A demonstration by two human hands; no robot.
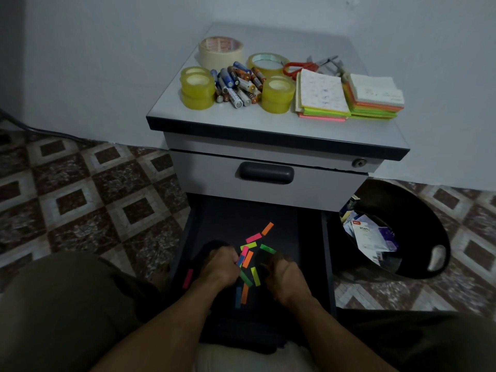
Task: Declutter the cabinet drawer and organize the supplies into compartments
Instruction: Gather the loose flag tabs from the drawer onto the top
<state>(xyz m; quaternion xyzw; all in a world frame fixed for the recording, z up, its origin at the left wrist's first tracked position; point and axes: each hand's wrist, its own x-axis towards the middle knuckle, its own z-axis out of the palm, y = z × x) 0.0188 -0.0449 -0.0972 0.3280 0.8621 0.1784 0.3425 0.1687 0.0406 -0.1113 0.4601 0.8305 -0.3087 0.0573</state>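
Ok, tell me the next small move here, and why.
Probably sweep the loose coloured flags between the left hand and right hand into one bunch: they lie scattered on the drawer floor, and the left hand seems to pinch a few.

The left forearm [185, 318] and right forearm [319, 331], both bare, are reaching forward and down from the bottom edge, drawing closer together toward the middle. The left hand [220, 264] is lying back-up, its fingers [230, 257] curling inward and bunching a few coloured paper strips [243, 256] at the fingertips. The right hand [284, 273] is sitting just beside it, not touching, knuckles up, fingers curling downward; whether they are pinching anything is hidden.
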